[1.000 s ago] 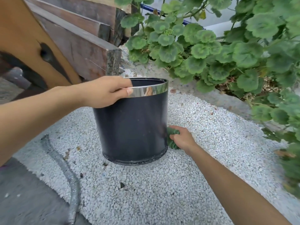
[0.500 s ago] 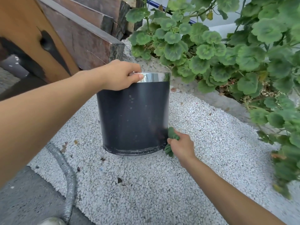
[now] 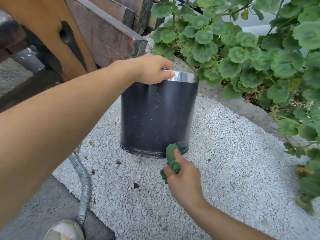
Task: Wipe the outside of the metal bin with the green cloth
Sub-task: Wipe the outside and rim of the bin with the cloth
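Observation:
A dark metal bin [image 3: 155, 115] with a shiny chrome rim stands on white gravel, tipped slightly away from me. My left hand [image 3: 152, 70] grips the rim at its near left side, thumb on the outside. My right hand [image 3: 183, 177] holds a bunched green cloth [image 3: 172, 158]. The cloth's top end touches the bin's bottom edge at the front right. Pale specks dot the bin's dark wall.
Leafy green plants [image 3: 242, 54] crowd the right and back, over a concrete kerb [image 3: 230, 101]. Wooden beams and slabs [image 3: 103, 30] stand at the back left. A grey corrugated hose [image 3: 83, 184] lies along the gravel's left edge. My shoe [image 3: 64, 230] shows at the bottom.
My right hand has brought the cloth from the bin's right side round to its front bottom edge. The bin has tipped away, hiding its opening. The left hand keeps its hold on the rim.

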Demonstrator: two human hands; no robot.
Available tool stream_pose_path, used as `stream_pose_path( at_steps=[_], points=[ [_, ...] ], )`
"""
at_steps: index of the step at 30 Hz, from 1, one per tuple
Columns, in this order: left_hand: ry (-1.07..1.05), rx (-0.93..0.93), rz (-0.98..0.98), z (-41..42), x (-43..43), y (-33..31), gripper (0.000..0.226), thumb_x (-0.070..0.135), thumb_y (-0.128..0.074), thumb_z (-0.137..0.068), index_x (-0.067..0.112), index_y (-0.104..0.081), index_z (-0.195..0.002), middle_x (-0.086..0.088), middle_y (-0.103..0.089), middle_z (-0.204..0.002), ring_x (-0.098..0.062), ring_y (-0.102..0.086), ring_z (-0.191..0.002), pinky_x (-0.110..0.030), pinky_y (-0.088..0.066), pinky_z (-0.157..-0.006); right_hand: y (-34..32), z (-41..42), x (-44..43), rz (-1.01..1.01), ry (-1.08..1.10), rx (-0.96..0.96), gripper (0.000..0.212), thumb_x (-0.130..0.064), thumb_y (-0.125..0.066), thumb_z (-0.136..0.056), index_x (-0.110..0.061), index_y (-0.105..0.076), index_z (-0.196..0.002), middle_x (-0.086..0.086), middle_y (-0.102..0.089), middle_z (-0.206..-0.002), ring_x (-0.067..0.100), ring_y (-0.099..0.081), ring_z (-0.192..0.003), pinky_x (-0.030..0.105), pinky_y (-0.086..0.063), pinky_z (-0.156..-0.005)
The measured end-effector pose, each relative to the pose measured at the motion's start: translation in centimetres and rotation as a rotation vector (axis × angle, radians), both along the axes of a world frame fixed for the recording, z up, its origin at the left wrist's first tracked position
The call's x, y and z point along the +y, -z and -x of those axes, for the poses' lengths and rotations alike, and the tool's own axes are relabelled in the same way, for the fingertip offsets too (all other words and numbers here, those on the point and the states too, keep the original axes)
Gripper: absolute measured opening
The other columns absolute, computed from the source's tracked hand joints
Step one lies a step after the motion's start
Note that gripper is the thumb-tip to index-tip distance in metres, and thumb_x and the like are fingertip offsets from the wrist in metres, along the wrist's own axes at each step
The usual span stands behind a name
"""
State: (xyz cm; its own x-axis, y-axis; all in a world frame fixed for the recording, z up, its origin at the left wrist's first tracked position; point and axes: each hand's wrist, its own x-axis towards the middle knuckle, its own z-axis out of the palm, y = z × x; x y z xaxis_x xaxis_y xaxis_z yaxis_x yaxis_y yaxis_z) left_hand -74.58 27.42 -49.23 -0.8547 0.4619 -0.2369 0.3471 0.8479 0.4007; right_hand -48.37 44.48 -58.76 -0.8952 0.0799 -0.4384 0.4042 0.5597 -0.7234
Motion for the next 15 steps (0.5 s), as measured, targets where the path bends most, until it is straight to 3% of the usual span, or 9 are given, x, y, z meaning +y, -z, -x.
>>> stream_pose_path(
  at_steps=[4,7,10,13,15],
  points=[
    [-0.005,0.001,-0.009,0.0,0.0,0.2,0.024,0.05,-0.042,-0.106,0.031,-0.057,-0.102,0.011,-0.053,-0.083,-0.027,-0.044,-0.098,-0.041,-0.034,-0.086,-0.8,-0.7,-3.2,0.157,-0.204,-0.04,0.058,-0.012,-0.063,-0.096,-0.028,-0.043,-0.147,-0.016,-0.066,-0.096,0.006,-0.069,-0.065,0.016,-0.052,-0.048],
    [-0.023,-0.003,-0.027,-0.2,-0.4,0.3,0.022,0.049,-0.042,-0.106,0.031,-0.055,-0.102,0.004,-0.053,-0.087,-0.028,-0.047,-0.098,-0.04,-0.036,-0.086,-0.9,-0.5,-5.4,0.069,-0.411,-0.021,0.038,-0.011,-0.059,-0.094,-0.026,-0.062,-0.129,-0.005,-0.071,-0.095,0.009,-0.068,-0.069,0.02,-0.055,-0.047],
    [-0.018,-0.027,-0.038,-0.5,-0.7,0.3,0.029,0.047,-0.042,-0.107,0.024,-0.059,-0.107,0.0,-0.058,-0.098,-0.027,-0.047,-0.102,-0.042,-0.039,-0.088,-1.6,0.5,-7.8,-0.014,-0.69,0.022,0.036,-0.005,-0.059,-0.087,-0.023,-0.063,-0.117,0.001,-0.068,-0.092,0.017,-0.065,-0.076,0.026,-0.055,-0.052],
    [-0.015,-0.034,-0.059,-0.8,-0.5,0.3,0.026,0.044,-0.041,-0.108,0.025,-0.059,-0.109,0.007,-0.053,-0.093,-0.025,-0.046,-0.102,-0.038,-0.036,-0.087,-1.8,2.1,-11.2,-0.124,-1.03,0.191,0.045,0.006,-0.059,-0.073,-0.019,-0.059,-0.11,0.001,-0.062,-0.093,0.024,-0.06,-0.083,0.032,-0.049,-0.059],
    [-0.025,-0.037,-0.067,-0.9,-0.5,0.2,0.026,0.043,-0.041,-0.108,0.026,-0.06,-0.113,0.004,-0.052,-0.096,-0.024,-0.043,-0.103,-0.037,-0.034,-0.087,-1.5,3.3,-14.0,-0.316,-1.252,0.444,0.047,0.008,-0.065,-0.071,-0.011,-0.059,-0.114,0.006,-0.063,-0.104,0.027,-0.059,-0.096,0.038,-0.053,-0.071]
  ],
)
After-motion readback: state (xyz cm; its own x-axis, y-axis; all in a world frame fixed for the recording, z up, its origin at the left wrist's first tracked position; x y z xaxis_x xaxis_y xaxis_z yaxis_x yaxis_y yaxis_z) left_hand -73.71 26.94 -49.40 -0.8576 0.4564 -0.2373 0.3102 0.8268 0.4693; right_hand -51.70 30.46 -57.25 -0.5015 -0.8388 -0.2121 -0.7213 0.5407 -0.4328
